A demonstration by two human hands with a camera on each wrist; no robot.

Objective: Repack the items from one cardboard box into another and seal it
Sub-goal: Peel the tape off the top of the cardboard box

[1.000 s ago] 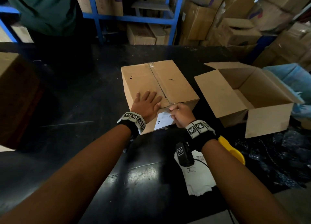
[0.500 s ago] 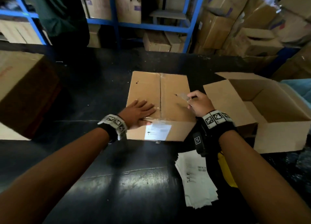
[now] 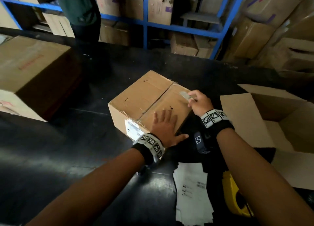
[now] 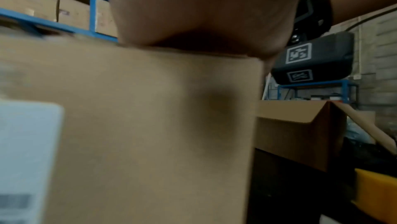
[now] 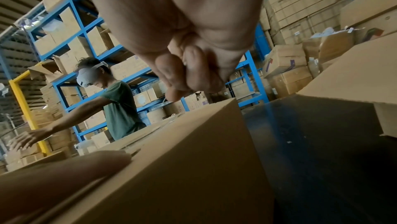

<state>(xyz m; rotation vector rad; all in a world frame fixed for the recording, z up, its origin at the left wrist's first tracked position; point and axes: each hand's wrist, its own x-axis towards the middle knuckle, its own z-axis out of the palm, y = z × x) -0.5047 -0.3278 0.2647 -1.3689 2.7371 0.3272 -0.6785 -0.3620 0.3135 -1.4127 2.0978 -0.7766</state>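
Observation:
A closed cardboard box (image 3: 144,96) with a white label on its near side sits mid-table, turned at an angle. My left hand (image 3: 165,123) lies flat on its top near the front corner, fingers straight; the left wrist view shows the palm (image 4: 204,15) pressing the box's (image 4: 139,125) top edge. My right hand (image 3: 193,97) is above the box's right side and pinches a strip of clear tape (image 3: 184,94) lifted off the top. In the right wrist view its fingers (image 5: 189,71) are curled together over the box (image 5: 171,159). An open box (image 3: 246,120) stands to the right.
A large closed box (image 3: 34,69) sits on the black table (image 3: 85,149) at the left. A stack of papers (image 3: 192,191) and a yellow tool (image 3: 236,197) lie near me. Another person (image 5: 120,108) in a green shirt works across the table. Blue shelves (image 3: 169,26) of cartons stand behind.
My right hand has moved from the box's front edge up over its top to the far right, pulling the tape strip along. The box has turned; my left hand stays flat on it.

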